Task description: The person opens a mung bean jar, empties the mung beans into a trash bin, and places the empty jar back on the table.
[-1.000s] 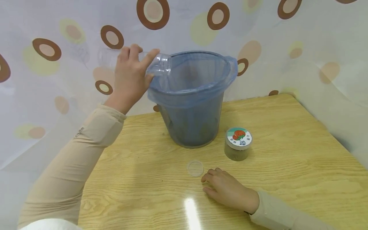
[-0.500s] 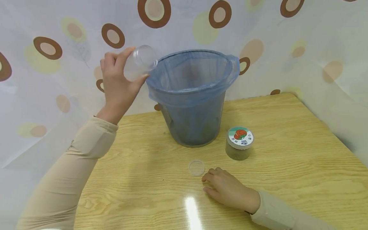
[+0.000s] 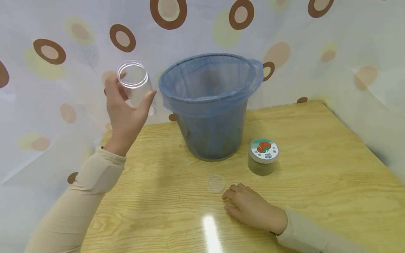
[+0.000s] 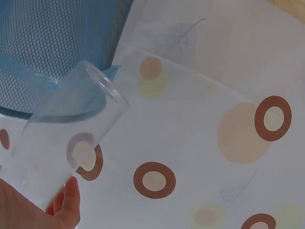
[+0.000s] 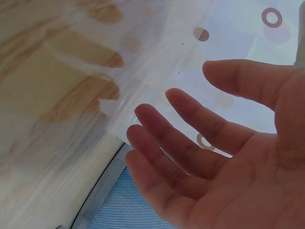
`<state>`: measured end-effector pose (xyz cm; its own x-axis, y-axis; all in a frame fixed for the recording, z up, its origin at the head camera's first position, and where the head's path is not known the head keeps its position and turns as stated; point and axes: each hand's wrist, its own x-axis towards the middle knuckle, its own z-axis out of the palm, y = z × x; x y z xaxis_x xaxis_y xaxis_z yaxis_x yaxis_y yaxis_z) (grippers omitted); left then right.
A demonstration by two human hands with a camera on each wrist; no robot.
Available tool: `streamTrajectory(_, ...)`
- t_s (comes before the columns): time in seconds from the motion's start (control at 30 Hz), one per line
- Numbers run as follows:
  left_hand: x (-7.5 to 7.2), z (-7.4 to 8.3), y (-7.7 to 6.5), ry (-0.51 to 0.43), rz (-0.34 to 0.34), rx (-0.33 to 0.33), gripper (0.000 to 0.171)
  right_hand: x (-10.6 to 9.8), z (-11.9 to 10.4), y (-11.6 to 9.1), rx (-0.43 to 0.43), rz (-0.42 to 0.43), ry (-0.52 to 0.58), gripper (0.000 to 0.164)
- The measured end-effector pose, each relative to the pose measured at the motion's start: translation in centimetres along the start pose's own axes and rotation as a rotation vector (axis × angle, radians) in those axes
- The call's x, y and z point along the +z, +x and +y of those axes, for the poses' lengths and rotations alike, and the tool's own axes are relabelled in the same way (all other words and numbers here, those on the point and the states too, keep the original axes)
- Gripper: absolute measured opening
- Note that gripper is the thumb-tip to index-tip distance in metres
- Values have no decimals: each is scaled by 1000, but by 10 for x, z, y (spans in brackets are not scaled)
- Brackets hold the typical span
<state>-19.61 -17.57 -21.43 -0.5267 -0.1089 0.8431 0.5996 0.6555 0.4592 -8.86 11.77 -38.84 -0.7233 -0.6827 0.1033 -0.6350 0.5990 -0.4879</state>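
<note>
My left hand (image 3: 123, 117) grips a clear plastic jar (image 3: 139, 94) up in the air, left of the bin, with fingers and thumb around its sides. The jar has no lid on it, and its open mouth faces up and toward me. In the left wrist view the see-through jar (image 4: 66, 119) is tilted and overlaps the mesh bin. My right hand (image 3: 253, 209) rests on the table with fingers loosely bent and nothing in it. Just beyond its fingertips lies a thin clear round lid (image 3: 216, 184).
A mesh waste bin (image 3: 212, 135) lined with a blue plastic bag (image 3: 209, 108) stands at the back of the wooden table (image 3: 316, 158). To its front right sits a small round tub (image 3: 262, 158) with a red fruit on its lid. Patterned sheeting (image 3: 196, 28) hangs behind.
The jar was lying sideways with its mouth over the bin's rim. My left hand has drawn it left and turned it mouth-up. The right hand stays where it was.
</note>
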Motion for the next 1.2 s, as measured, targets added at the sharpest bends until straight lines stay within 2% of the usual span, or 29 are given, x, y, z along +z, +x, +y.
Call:
streamTrajectory(0.17,-6,-2,-20,-58,-2,-94,59,-4,-2,2,-5,3,15,20)
streamTrajectory(0.27,-7,-5,-33,-59,-23,-137,59,-7,-5,2,2,-1,25,22)
streamTrajectory(0.43,-3,-16,-56,-5,-84,-180,62,-8,-4,1,-2,6,22,21)
streamTrajectory(0.67,4,-35,-87,53,-164,-279,61,-8,-2,-4,-1,1,28,22)
streamTrajectory(0.97,13,-55,-112,107,-286,-390,63,-8,-3,-5,3,28,14,22)
streamTrajectory(1.07,15,-60,-116,112,-327,-429,64,-9,-4,-3,-1,28,11,23)
streamTrajectory(1.2,15,-66,-120,125,-348,-457,62,-7,-3,-2,-29,42,-5,23)
